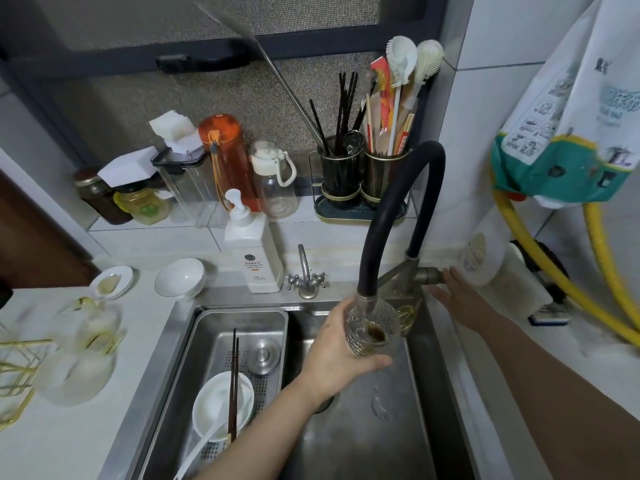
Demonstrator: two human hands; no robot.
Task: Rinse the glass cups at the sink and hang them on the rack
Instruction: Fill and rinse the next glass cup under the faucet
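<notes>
**Now a glass under the tap**

Over the sink [349,441], our left hand [332,355] grasps a patterned glass cup [372,329], tilted, its mouth at the black hose's nozzle [365,299]; brown liquid sits inside. Our right hand [457,296] lies with fingers straight beside the tap handle [427,276], holding nothing. More glass cups [83,344] and the gold rack [17,372] stand blurred on the counter, left.

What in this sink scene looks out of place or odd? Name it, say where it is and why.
The glass cup, held by the left hand under the faucet spout, has brown liquid in its bottom. A pair of dark chopsticks lies across a white bowl in the sink's strainer basket.
</notes>
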